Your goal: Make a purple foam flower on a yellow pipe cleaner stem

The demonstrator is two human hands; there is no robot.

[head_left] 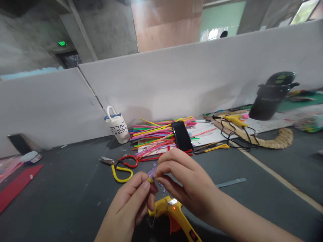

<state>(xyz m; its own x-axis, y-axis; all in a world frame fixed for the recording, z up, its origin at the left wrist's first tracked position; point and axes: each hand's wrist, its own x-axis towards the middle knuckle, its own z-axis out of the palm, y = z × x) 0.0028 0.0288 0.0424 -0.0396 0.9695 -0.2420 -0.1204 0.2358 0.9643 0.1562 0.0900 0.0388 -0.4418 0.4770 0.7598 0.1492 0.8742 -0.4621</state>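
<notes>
Between both hands is a small purple and yellow craft piece (pixel 151 174), partly covered by fingers, its exact kind unclear. My left hand (pixel 135 198) pinches its yellow lower end between thumb and forefinger. The fingertips of my right hand (pixel 184 178) are closed on its purple side. Below the hands lies a yellow hot glue gun (pixel 174 211) with a small orange light lit. Scissors (pixel 121 166) with one red and one yellow handle rest on the table, left of the piece. A few purple scraps (pixel 163 190) lie under my right hand.
Behind the hands are a pile of coloured pipe cleaners (pixel 153 132), a black phone (pixel 182 135), a white mug (pixel 119 128) and a yellow-handled cutter (pixel 212 148). Farther right, a second glue gun (pixel 236 120) with a black cable lies near a black container (pixel 270 97). A white partition (pixel 164 80) bounds the table.
</notes>
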